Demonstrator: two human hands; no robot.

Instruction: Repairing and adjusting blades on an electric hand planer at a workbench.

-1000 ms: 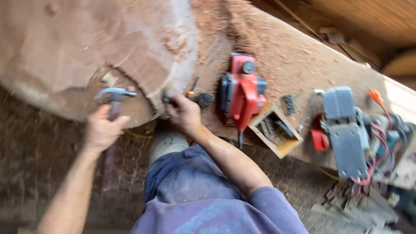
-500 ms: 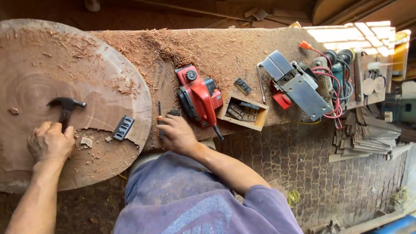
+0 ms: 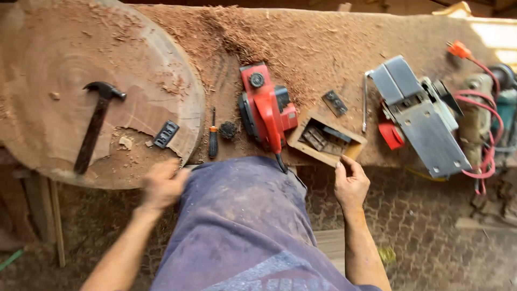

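Note:
My left hand (image 3: 163,185) is blurred at the near edge of the round wooden slab (image 3: 64,70), holding nothing, close to a small black plate (image 3: 166,134). A black hammer (image 3: 96,126) lies alone on the slab. My right hand (image 3: 351,185) hovers with fingers loosely curled just below the small open wooden box (image 3: 325,139) of metal parts at the bench's front edge, and I see nothing in it. A red electric planer (image 3: 265,110) sits on the bench between my hands, with a small screwdriver (image 3: 212,139) beside it.
Sawdust and shavings cover the wooden bench (image 3: 312,48). A grey belt sander (image 3: 421,119) lies on the right, with red cables (image 3: 487,134) and another power tool (image 3: 498,102) beyond. A black blade piece (image 3: 335,102) and a metal wrench (image 3: 365,105) lie near the box.
My left hand has let go of the hammer, which now lies on the slab, and pulled back to the slab's near edge. My right hand shifted right, from beside the planer to below the box.

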